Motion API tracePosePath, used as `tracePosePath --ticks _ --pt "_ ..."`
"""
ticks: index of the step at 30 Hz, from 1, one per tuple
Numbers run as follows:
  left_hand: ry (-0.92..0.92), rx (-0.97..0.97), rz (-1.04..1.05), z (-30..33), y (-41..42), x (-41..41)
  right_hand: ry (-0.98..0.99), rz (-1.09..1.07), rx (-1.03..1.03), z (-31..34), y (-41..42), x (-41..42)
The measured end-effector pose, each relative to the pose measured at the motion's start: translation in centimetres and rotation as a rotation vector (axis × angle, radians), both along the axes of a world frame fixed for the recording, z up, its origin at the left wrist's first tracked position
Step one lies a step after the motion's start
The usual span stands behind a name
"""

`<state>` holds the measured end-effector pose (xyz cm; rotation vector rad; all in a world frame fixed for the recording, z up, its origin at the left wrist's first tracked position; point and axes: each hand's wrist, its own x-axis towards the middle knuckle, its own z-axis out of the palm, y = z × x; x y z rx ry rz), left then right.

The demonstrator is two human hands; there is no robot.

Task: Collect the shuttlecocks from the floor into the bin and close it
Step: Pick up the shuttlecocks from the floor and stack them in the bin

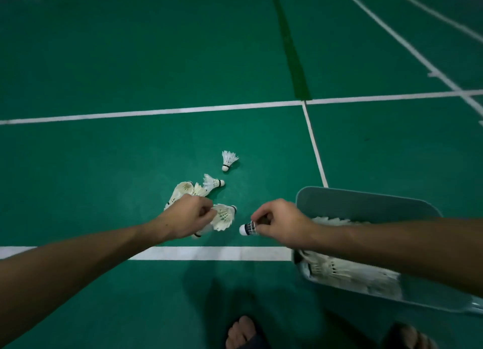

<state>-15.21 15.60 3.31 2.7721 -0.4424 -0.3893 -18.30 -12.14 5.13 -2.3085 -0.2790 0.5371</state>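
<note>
Several white feather shuttlecocks lie on the green court floor. One shuttlecock lies alone farthest out, another is nearer, and a small heap sits behind my left hand. My left hand is closed on a shuttlecock by its feathers. My right hand pinches a shuttlecock with a dark band, cork pointing left. The grey-blue bin stands open at the right under my right forearm, with many shuttlecocks inside.
White court lines cross the floor just in front of me and farther out. My feet in sandals show at the bottom edge. The floor beyond the shuttlecocks is bare green mat.
</note>
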Motion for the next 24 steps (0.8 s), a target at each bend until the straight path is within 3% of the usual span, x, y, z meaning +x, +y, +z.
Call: tracePosePath --ticks 7,14,24 --pt "-0.108 -0.080 -0.149 6.8 -12.3 -0.9 -0.143 0.061 -0.231 5.9 -10.5 -0.2" --pt "-0.140 -0.065 -0.216 6.1 -19.1 -0.4 -0.043 -0.064 -0.328 0.7 -17.0 -0.9" --pt "-0.212 -0.140 -0.224 4.5 -21.7 1.9 0.047 -0.073 -0.253 -5.3 -15.9 -1.0"
